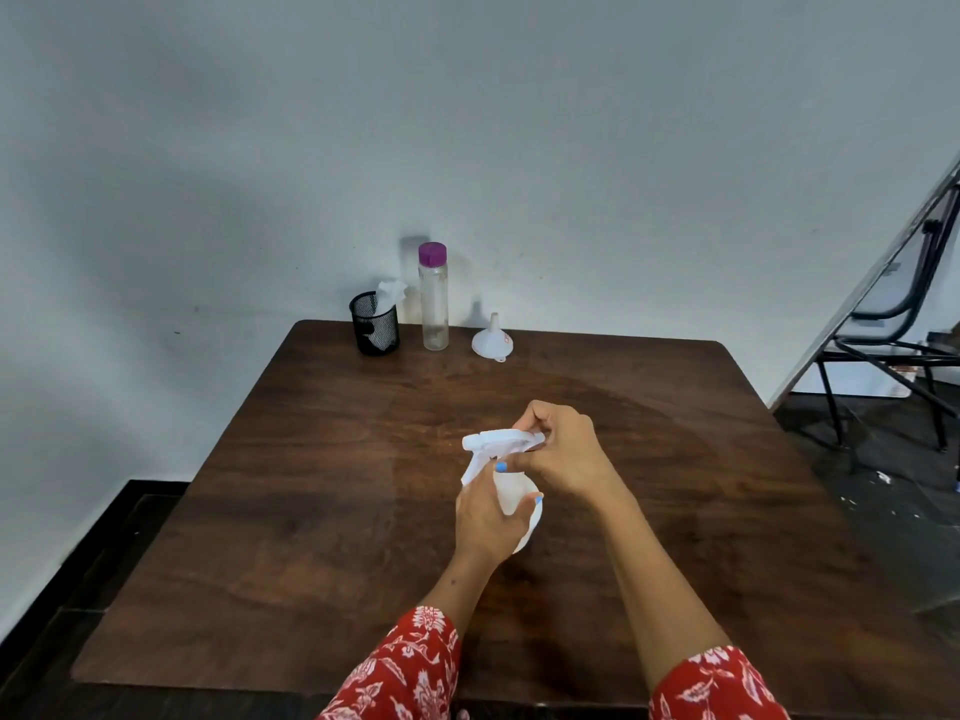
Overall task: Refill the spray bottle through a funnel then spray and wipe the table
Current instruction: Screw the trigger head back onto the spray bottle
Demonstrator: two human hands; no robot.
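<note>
A white spray bottle (511,498) stands near the middle of the dark wooden table (311,485). My left hand (485,517) grips its round body from the left. My right hand (563,452) holds the white trigger head (498,440) from the right, fingers curled over its rear. At the far edge a clear bottle with a purple cap (434,298) stands upright; it looks almost empty. A white funnel (492,337) rests upside down to its right, spout up. A black mesh cup (375,324) with a white tissue (389,292) in it stands to the left of the clear bottle.
The table's far edge is against a grey wall. A black metal chair frame (893,350) and a leaning white board (883,267) stand on the right, off the table. A dark floor runs along the table's left and right sides.
</note>
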